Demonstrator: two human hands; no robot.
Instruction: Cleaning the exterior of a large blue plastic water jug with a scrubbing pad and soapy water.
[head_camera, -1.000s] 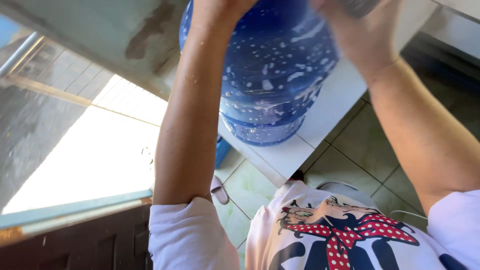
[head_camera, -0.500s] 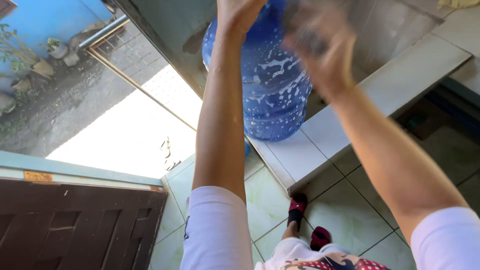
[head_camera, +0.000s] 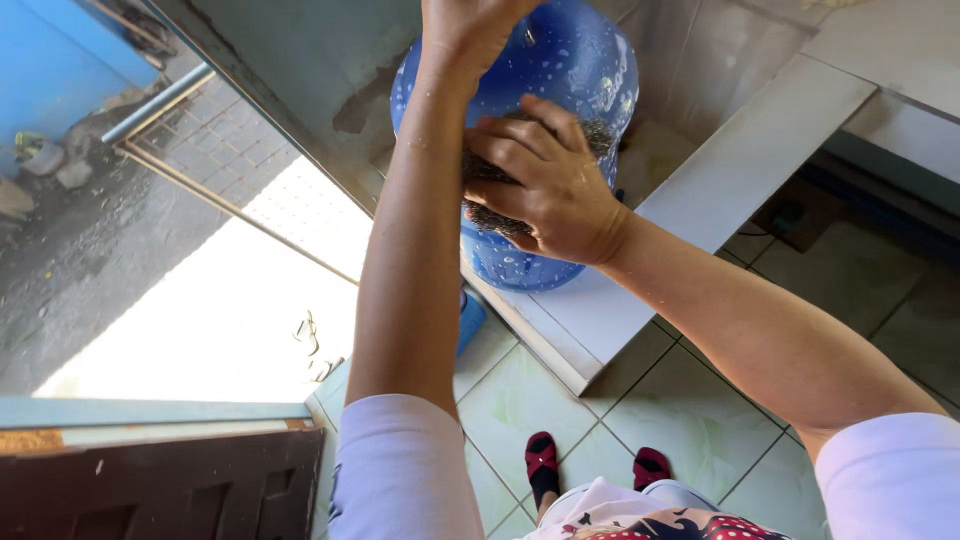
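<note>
Blue water jug on tiled ledge; right hand fingers clutch dark scrubber on it; left hand at 12 o'clock, finger state unclear.

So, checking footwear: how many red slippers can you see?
2: one red slipper on the green floor tiles below the ledge, the other red slipper just right of it; both partly hidden.

The big blue translucent plastic water jug looks glossy and smooth, beaded with wet droplets and pale foam flecks. Against it the right hand presses a dark, coarse scouring pad — wiry and rough, matt in finish. The white tiled ledge under the jug is smooth and faintly shiny; the pale green floor tiles are glazed too. The brown wooden door is matt — scuffed. The sleeves are soft white cloth.
</note>
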